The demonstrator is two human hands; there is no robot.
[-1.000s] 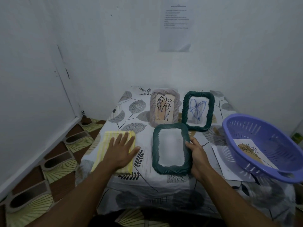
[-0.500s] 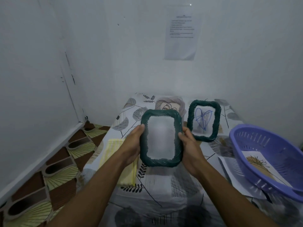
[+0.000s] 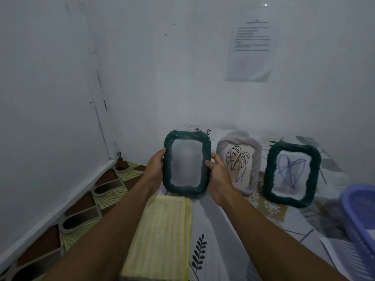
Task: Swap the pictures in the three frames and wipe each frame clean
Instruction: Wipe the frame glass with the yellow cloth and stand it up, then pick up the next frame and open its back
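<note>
The yellow striped cloth [image 3: 160, 236] lies flat at the near left of the desk [image 3: 223, 240]. A purple basket [image 3: 359, 220] sits at the right edge. Beyond the cloth, the empty green frame [image 3: 186, 165] is held upright. The left hand [image 3: 155, 169] and right hand [image 3: 218, 175] have their fingers clamped on its two side rails. Farther back stand the grey frame [image 3: 239, 165], with a leaf drawing, and the second green frame [image 3: 292, 171], with a blue heart drawing. A printed sheet [image 3: 250, 47] hangs on the wall.
</note>
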